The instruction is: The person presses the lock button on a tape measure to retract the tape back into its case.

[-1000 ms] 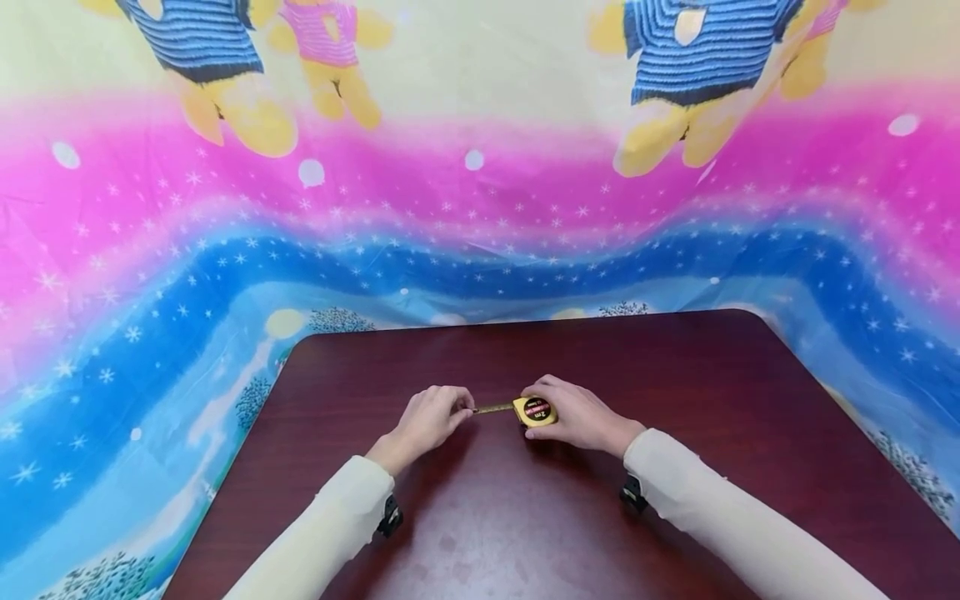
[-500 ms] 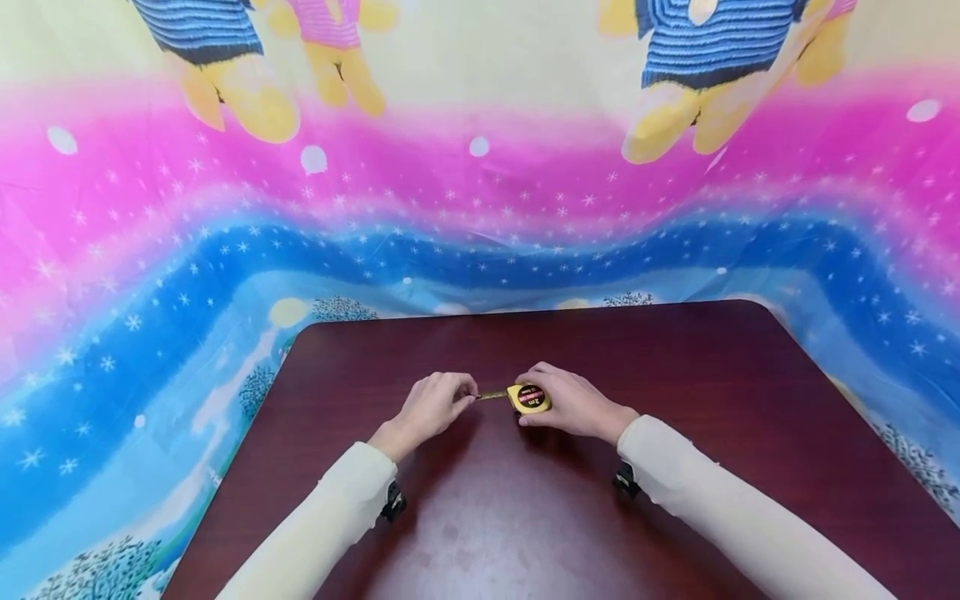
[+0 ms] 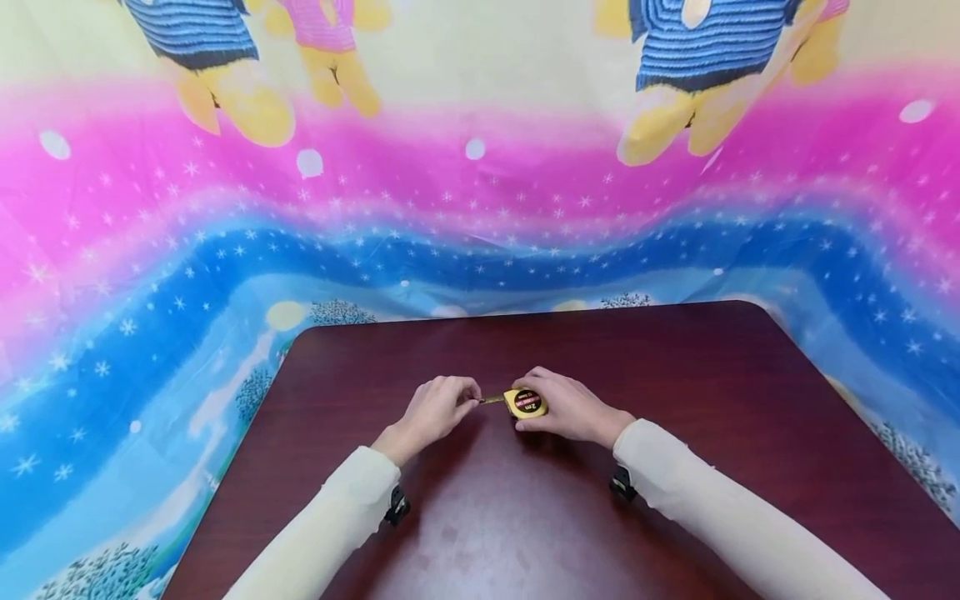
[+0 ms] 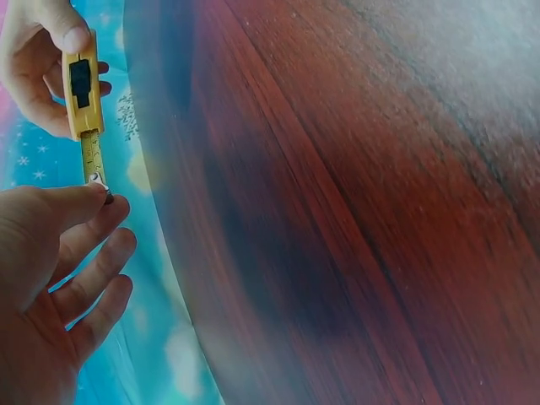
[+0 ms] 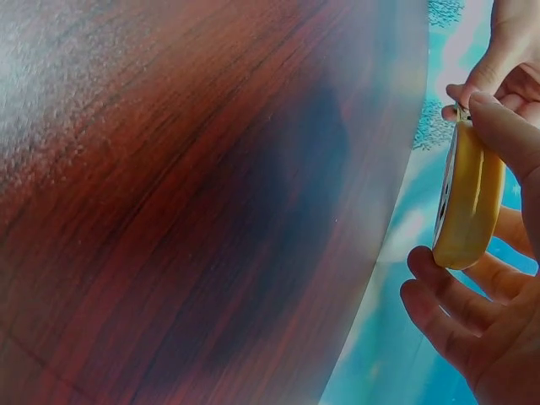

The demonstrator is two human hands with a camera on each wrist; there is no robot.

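A yellow tape measure [image 3: 527,403] with a black and red "2m" label is gripped by my right hand [image 3: 573,406], thumb and fingers around its case. From the case a short length of yellow blade [image 4: 92,156] sticks out towards the left. My left hand [image 3: 433,410] pinches the blade's metal end between thumb and index finger, its other fingers loosely bent in the left wrist view. A black sliding button [image 4: 80,80] shows on the case's narrow side. Both hands hold the tape measure above the table, as their shadows lie on it.
Beneath the hands spreads a dark red-brown wooden table [image 3: 480,517] with rounded far corners. A printed cloth [image 3: 480,200] with snowflakes and bears hangs behind and beside it. Each cream sleeve has a black device [image 3: 397,505] at the wrist.
The exposed blade has become shorter as the two hands draw closer together. My right hand with the case has shifted left, while the left hand moved slightly right, still pinching the end.
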